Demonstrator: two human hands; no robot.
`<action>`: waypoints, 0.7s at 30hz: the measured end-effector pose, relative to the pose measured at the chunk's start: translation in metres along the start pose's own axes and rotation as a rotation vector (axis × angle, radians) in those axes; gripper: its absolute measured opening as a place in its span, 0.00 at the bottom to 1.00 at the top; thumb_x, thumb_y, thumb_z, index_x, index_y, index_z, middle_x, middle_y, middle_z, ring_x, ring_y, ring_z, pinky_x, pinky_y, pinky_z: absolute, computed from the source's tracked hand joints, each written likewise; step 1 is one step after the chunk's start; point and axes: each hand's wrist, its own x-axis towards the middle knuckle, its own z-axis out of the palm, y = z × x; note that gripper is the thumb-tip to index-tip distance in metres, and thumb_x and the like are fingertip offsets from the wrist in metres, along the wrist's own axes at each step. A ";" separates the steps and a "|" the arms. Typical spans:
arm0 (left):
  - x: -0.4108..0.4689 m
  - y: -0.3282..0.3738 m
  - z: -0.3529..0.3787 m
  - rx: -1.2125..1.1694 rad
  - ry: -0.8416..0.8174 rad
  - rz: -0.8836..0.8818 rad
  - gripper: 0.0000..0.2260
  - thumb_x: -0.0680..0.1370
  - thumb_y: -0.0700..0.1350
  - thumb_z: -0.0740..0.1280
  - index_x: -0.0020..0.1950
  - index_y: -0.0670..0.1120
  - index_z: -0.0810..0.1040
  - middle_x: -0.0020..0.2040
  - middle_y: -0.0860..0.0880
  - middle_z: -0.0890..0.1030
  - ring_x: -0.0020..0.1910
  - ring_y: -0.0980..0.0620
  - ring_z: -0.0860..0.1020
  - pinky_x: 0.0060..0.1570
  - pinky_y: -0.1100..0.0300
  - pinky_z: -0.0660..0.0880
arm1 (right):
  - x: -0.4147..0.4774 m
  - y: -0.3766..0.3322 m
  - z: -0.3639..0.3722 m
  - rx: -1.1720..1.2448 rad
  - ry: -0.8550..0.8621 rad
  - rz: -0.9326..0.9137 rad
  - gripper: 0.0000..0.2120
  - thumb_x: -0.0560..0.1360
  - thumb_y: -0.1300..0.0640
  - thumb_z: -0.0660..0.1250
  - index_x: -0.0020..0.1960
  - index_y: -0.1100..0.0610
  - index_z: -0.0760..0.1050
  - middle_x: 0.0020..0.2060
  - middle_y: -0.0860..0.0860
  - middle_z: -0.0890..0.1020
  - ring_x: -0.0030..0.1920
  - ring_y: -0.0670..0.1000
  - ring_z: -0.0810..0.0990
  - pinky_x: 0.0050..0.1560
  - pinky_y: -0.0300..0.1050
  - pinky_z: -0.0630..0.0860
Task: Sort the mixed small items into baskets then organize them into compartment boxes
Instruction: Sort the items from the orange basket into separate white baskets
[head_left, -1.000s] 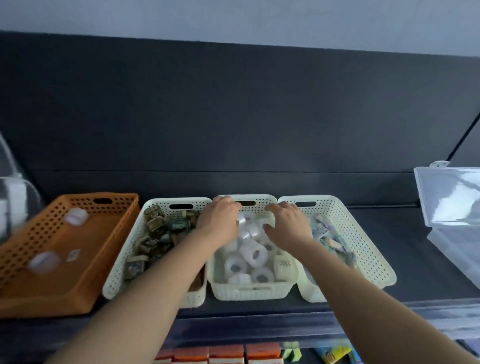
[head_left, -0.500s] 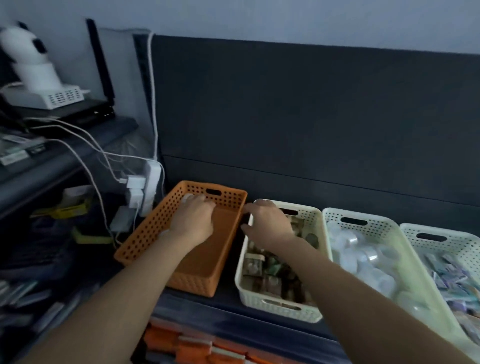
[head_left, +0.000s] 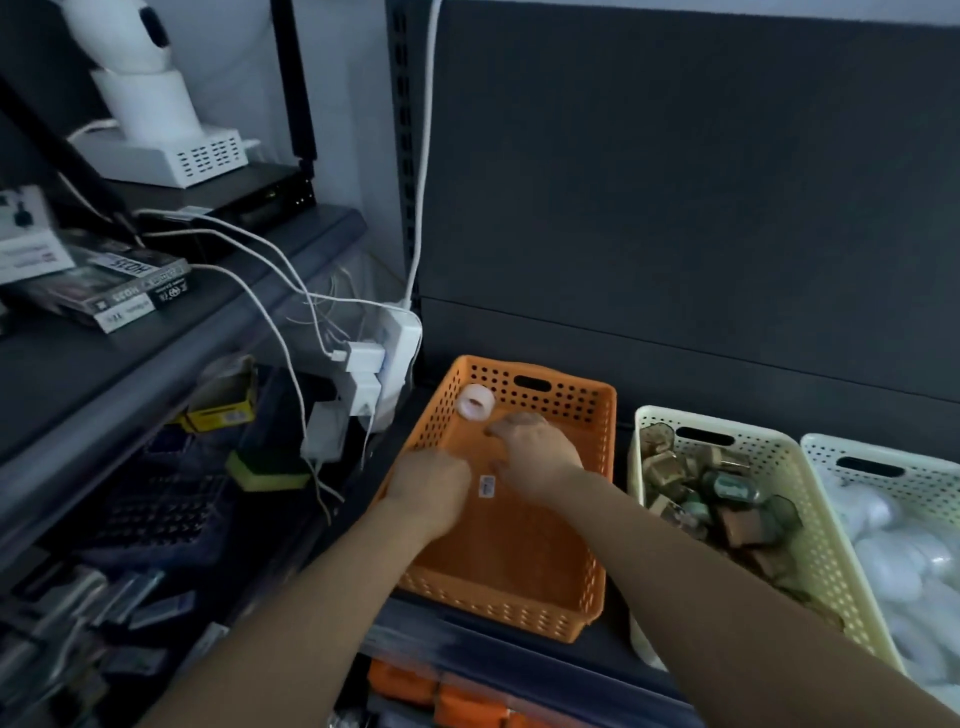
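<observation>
The white roll (head_left: 474, 401) sits in the far left corner of the orange basket (head_left: 519, 571), and a small flat tag (head_left: 487, 486) lies mid-floor; a careless brush could set the roll rolling, and the tag may slide instead of lifting. The right hand (head_left: 535, 457), just short of the roll, has loosely bent fingers and holds nothing I can see. The left hand (head_left: 431, 483), by the basket's left wall, hides its fingers, so I cannot tell its grip.

On the left shelf (head_left: 171, 332), the dark box (head_left: 111, 291) carries the one legible print: white characters that look like "HO35" on its front edge, and the same again upside down on its top face. The finer print beside them is too small to read. The white box (head_left: 28, 249) behind it shows lines of blurred text. Down in the orange basket (head_left: 519, 566), a small white label (head_left: 487, 487) has print too tiny to make out.
</observation>
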 end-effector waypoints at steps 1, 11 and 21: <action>0.002 -0.001 0.000 -0.032 -0.013 -0.005 0.08 0.79 0.39 0.60 0.48 0.44 0.79 0.47 0.45 0.81 0.45 0.45 0.80 0.41 0.54 0.74 | 0.006 -0.001 0.002 -0.009 -0.018 0.010 0.27 0.75 0.58 0.66 0.72 0.50 0.64 0.71 0.53 0.67 0.71 0.56 0.64 0.68 0.53 0.67; 0.014 -0.009 0.005 -0.166 -0.016 0.008 0.07 0.78 0.36 0.60 0.45 0.45 0.76 0.45 0.46 0.81 0.41 0.46 0.80 0.38 0.53 0.77 | 0.067 0.002 0.014 0.136 -0.101 0.101 0.36 0.75 0.66 0.62 0.78 0.52 0.49 0.78 0.51 0.51 0.76 0.57 0.55 0.71 0.55 0.63; 0.018 -0.010 0.008 -0.261 0.006 -0.040 0.10 0.78 0.36 0.60 0.39 0.48 0.67 0.43 0.46 0.80 0.40 0.47 0.79 0.39 0.54 0.78 | 0.084 -0.004 0.025 0.297 0.102 0.222 0.19 0.75 0.58 0.67 0.63 0.54 0.67 0.56 0.55 0.78 0.57 0.57 0.77 0.51 0.49 0.75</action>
